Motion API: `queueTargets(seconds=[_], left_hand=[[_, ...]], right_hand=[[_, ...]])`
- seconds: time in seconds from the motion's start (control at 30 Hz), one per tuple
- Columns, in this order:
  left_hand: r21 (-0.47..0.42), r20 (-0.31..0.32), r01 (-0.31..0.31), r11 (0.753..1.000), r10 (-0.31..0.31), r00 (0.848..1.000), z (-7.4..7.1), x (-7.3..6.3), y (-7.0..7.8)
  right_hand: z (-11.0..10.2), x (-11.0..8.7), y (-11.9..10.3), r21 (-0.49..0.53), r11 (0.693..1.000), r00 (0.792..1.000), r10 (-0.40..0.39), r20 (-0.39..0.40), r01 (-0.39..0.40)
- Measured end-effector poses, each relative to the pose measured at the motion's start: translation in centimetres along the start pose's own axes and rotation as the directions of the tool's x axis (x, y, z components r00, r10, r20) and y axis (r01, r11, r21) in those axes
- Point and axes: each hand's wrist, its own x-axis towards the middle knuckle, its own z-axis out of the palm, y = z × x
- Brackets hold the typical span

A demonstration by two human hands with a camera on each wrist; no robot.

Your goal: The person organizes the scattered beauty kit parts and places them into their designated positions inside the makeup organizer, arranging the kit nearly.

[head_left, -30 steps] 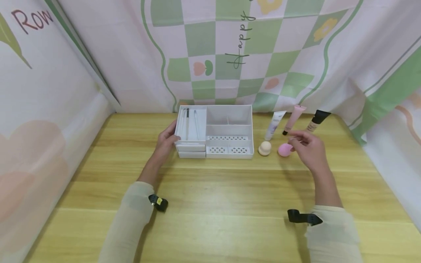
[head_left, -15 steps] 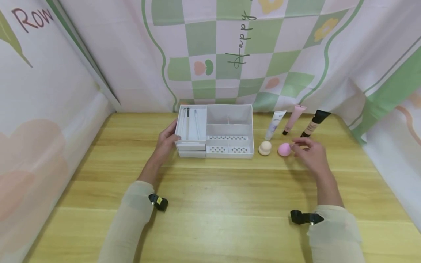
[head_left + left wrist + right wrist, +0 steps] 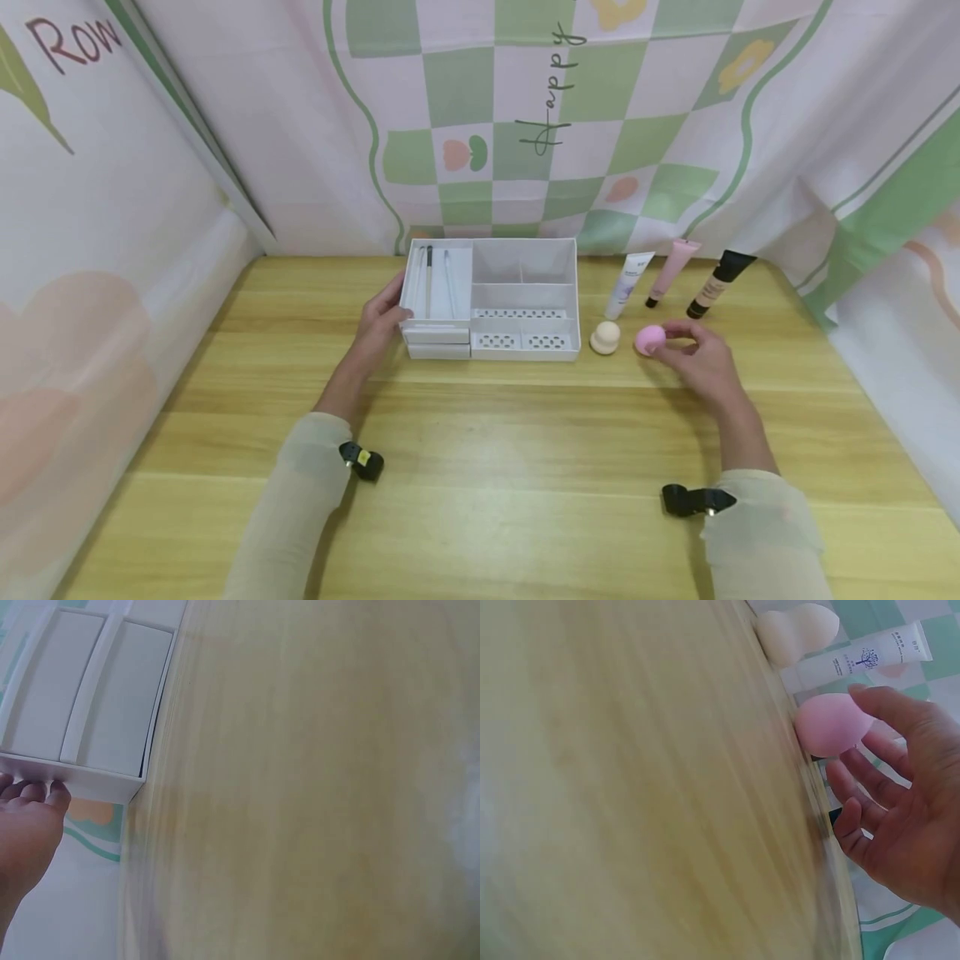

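Note:
A white desktop organizer (image 3: 523, 356) stands on the wooden table, with slim brushes (image 3: 429, 283) lying in its left tray. My left hand (image 3: 378, 321) rests against the organizer's left side, and in the left wrist view its fingertips (image 3: 58, 793) touch the side wall below the drawer fronts. On the right, my right hand (image 3: 701, 358) pinches a pink makeup sponge (image 3: 831, 724) between thumb and fingers, low at the table. Just left of that sits a cream gourd-shaped makeup sponge (image 3: 604, 337).
Behind the sponges, a white tube (image 3: 628, 285), a pink tube (image 3: 672, 273) and a black-capped beige tube (image 3: 720, 284) stand on their caps or lean. A checkered curtain (image 3: 525, 100) closes off the back of the wooden table (image 3: 480, 467).
My right hand has come down and left from beside the black-capped tube to the pink sponge, its fingers now around it. The left hand has stayed at the organizer.

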Motion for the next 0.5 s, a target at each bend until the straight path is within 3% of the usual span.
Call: queueTargets(seconds=[0.5], left_hand=[[-0.034,0.013,-0.011,0.999,0.012,1.0,-0.1,0.1,-0.2]], right_hand=[[1.2,0.8,0.4,-0.046,0.999,0.999,-0.026,-0.031,0.024]])
